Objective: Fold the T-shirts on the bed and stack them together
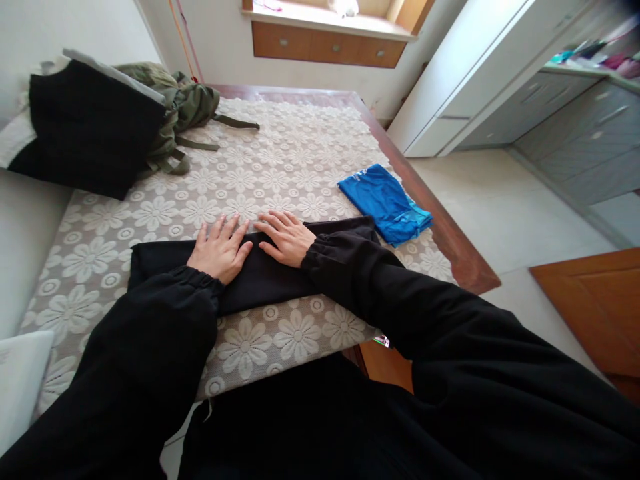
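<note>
A black garment (270, 283), folded into a long flat strip, lies along the near side of the table. My left hand (220, 252) rests flat on it, fingers spread and their tips reaching over its far edge. Close beside it, my right hand (287, 239) also lies palm down on the cloth with its fingers stretched out. Neither hand grasps anything. Part of the strip's right end is hidden under my right sleeve. A folded blue garment (383, 203) sits just beyond that end, near the table's right edge.
A floral lace tablecloth (240, 177) covers the wooden table. At the far left, black folded cloth (95, 127) leans by an olive-green backpack (193, 100). A white object (23, 383) stands at the left edge. On the right are a tall white cabinet (460, 73) and a wooden chair (595, 307).
</note>
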Motion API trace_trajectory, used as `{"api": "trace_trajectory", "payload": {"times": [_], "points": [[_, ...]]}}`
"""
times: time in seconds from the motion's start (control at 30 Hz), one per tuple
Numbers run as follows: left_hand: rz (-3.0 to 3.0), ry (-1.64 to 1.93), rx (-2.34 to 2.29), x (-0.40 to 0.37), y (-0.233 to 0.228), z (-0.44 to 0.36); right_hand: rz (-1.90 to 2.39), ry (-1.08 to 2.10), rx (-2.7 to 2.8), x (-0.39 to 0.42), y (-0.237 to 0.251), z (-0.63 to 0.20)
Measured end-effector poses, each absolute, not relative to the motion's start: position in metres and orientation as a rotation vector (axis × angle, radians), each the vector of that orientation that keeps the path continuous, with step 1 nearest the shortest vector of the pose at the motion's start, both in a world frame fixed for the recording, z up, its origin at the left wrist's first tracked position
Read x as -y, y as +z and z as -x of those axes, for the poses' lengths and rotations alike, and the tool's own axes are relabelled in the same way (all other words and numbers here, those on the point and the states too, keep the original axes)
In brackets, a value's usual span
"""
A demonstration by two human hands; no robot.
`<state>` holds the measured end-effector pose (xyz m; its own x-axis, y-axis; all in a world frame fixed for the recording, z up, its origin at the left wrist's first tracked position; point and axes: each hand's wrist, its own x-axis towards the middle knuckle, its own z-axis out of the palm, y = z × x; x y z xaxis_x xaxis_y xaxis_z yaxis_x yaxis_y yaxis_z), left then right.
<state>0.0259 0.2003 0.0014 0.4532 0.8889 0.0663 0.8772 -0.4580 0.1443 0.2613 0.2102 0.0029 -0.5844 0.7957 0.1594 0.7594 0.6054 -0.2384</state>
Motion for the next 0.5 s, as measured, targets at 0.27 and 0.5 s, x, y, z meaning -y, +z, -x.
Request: {"api": "trace_trajectory", "payload": {"times": [0.27, 0.5], "points": [[-2.628, 0.183, -1.605, -0.1981, 0.0023, -0.0269, 1.308, 0.255, 2.622, -0.2139, -0.0029, -0.2619], [-2.607, 0.202, -1.597, -0.1984, 0.0041, -0.0270, 1.286, 0.268, 2.662, -0.2143, 0.0001, -0.2625]]}}
